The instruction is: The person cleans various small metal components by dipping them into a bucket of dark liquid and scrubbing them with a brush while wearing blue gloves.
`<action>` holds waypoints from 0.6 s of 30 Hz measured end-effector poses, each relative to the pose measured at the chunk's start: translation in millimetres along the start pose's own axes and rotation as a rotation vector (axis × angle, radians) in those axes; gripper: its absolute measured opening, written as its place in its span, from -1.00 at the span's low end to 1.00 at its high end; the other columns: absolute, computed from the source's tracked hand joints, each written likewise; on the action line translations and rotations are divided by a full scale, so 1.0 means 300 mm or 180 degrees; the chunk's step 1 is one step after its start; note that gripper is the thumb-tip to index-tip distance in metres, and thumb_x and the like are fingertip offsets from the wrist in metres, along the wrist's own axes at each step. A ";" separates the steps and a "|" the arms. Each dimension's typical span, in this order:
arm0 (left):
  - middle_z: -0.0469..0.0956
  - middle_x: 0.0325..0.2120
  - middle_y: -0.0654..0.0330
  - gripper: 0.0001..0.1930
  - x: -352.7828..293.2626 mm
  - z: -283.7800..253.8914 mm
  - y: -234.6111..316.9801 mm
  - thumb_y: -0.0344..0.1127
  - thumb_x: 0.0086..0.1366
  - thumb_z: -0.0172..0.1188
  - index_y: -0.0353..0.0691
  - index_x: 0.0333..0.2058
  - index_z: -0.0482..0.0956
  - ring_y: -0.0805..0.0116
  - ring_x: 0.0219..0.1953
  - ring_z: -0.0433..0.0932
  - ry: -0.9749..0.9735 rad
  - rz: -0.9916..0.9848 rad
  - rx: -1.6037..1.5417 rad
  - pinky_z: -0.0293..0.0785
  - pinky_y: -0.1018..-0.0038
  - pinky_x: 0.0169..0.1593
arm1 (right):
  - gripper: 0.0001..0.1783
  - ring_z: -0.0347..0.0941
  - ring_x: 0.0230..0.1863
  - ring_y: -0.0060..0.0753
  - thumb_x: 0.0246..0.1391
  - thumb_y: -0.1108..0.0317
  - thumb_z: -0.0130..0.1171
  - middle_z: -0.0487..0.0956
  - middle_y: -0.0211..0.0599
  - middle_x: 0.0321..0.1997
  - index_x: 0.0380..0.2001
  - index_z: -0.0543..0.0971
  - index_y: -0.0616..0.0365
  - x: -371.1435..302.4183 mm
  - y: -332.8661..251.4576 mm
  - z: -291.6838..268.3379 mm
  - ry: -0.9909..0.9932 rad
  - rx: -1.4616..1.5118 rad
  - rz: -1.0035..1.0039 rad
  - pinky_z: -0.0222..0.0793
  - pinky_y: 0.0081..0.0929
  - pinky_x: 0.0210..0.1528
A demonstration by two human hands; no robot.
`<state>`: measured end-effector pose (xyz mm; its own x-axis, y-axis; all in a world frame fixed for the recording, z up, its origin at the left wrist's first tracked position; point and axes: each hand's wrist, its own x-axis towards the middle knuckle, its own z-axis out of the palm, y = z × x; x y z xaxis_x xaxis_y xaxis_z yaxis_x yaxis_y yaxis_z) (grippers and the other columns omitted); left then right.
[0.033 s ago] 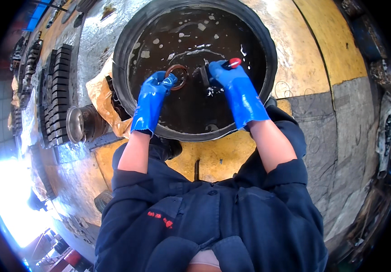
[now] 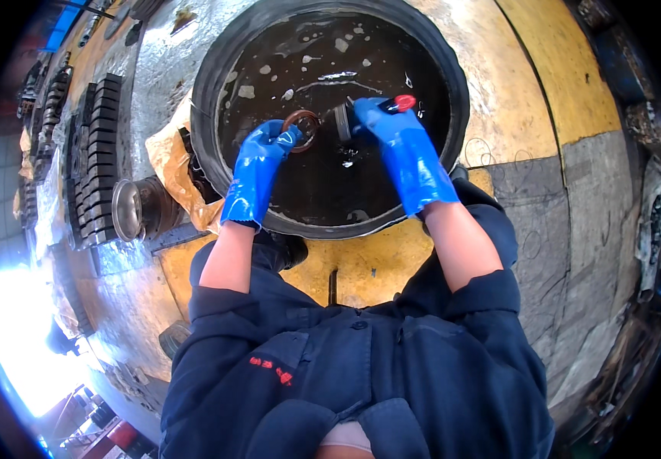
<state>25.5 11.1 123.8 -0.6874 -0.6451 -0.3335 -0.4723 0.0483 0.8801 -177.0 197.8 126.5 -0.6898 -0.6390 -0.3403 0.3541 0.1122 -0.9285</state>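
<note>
My left hand, in a blue rubber glove, is closed on the edge of a reddish-brown ring held above dark liquid. To its right, my right hand, gloved the same way, grips what looks like a brush. Its dark, flat head points toward the ring, a small gap apart from it. The red end of its handle sticks out past my fingers. Both hands are over a round black tub of murky liquid with foam patches.
Left of the tub are a crumpled tan bag with dark parts inside, a metal cylinder and a row of dark ridged blocks. Thin wire loops lie on the floor plates at right. My legs straddle the tub's near side.
The brush and my right hand have shifted and tilted slightly, bringing the brush head a little left. The ring has moved slightly to the right with my left hand.
</note>
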 end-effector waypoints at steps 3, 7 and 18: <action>0.81 -0.11 0.23 -0.67 0.016 0.055 0.007 -0.27 0.50 0.41 -0.30 0.13 0.77 0.41 -0.04 0.73 0.0026 0.0535 0.0440 0.61 0.44 0.11 | -0.68 0.73 -0.31 -0.45 0.34 0.22 0.46 0.82 -0.25 -0.18 0.01 0.79 0.20 0.024 -0.015 -0.047 -0.0122 0.1002 0.0178 0.66 -0.45 -0.22; 0.81 -0.09 0.11 -0.65 0.072 0.035 -0.082 -0.36 0.45 0.42 -0.32 0.15 0.76 0.33 -0.01 0.75 0.0227 0.1328 0.1576 0.65 0.37 0.14 | -0.71 0.71 -0.37 -0.44 0.38 0.24 0.44 0.82 -0.24 -0.19 0.03 0.79 0.19 0.062 0.015 0.004 -0.0371 0.0848 0.0444 0.63 -0.47 -0.32; 0.82 0.07 0.12 -0.66 0.015 0.030 0.031 -0.26 0.56 0.39 -0.27 0.19 0.75 0.22 0.10 0.78 -0.0184 0.0566 -0.1407 0.68 0.33 0.15 | -0.76 0.65 -0.50 -0.43 0.37 0.21 0.45 0.80 -0.30 -0.30 -0.10 0.78 0.15 0.079 0.023 -0.066 0.0347 0.1293 0.1074 0.56 -0.47 -0.44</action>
<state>13.0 15.6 127.6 -0.7718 -0.6122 -0.1721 -0.0735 -0.1830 0.9804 -203.4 198.4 109.1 -0.5494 -0.5331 -0.6434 0.7683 -0.0195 -0.6398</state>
